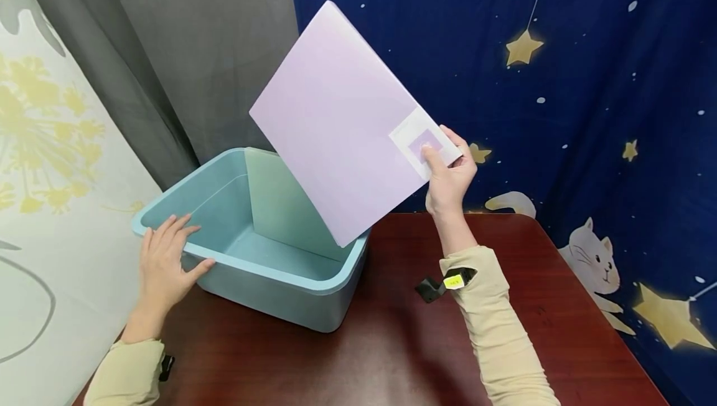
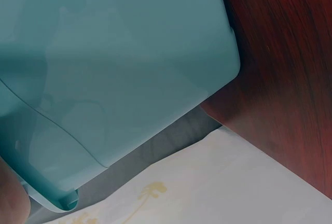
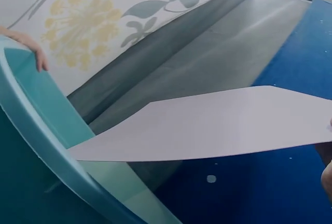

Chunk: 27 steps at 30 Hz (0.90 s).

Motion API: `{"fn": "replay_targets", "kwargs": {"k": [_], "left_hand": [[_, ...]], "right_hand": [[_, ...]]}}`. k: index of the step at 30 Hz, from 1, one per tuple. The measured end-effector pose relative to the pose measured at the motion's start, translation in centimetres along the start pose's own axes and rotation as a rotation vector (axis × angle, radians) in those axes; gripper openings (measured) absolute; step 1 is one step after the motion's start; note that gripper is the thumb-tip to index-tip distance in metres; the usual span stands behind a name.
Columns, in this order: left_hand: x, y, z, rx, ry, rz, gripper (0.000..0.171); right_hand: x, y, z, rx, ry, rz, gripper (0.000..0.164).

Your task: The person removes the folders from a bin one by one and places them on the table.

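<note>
A pale purple file folder (image 1: 336,119) with a white label near one corner is held up, tilted, above the right part of a blue plastic bin (image 1: 280,297). My right hand (image 1: 452,175) pinches it at the labelled corner, thumb on the front and fingers behind. In the right wrist view the folder (image 3: 218,125) appears nearly edge-on, its far corner by the bin's rim. Over the bin's left front rim my left hand (image 1: 168,263) grips, fingers inside and thumb outside. Inside the bin a pale green folder (image 1: 285,207) leans on the back wall, partly hidden behind the purple one.
The bin stands on a dark red wooden table (image 1: 392,344). Behind the table hang a grey curtain (image 1: 207,51) and a blue curtain (image 1: 588,113) with stars and a cat. A white floral cloth (image 1: 56,219) hangs at the left.
</note>
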<state>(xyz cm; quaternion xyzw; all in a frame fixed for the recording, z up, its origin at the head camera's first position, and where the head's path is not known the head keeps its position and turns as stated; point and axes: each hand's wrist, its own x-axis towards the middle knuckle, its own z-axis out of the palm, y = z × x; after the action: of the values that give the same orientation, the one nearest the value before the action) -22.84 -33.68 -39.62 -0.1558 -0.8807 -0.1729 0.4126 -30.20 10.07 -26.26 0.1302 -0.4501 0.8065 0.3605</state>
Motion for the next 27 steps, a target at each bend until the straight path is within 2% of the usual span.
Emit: {"fn": "replay_targets", "kwargs": {"k": [18,27], "left_hand": [[0.0,-0.2,0.0,-0.007,0.009,0.010,0.088],[-0.1,-0.2,-0.2,-0.010,0.006,0.005,0.088]], "right_hand": [[1.0,-2.8,-3.3,0.095,0.143,-0.066,0.036],[1.1,-3.8,-5.0,0.161,0.229,-0.067,0.034]]}}
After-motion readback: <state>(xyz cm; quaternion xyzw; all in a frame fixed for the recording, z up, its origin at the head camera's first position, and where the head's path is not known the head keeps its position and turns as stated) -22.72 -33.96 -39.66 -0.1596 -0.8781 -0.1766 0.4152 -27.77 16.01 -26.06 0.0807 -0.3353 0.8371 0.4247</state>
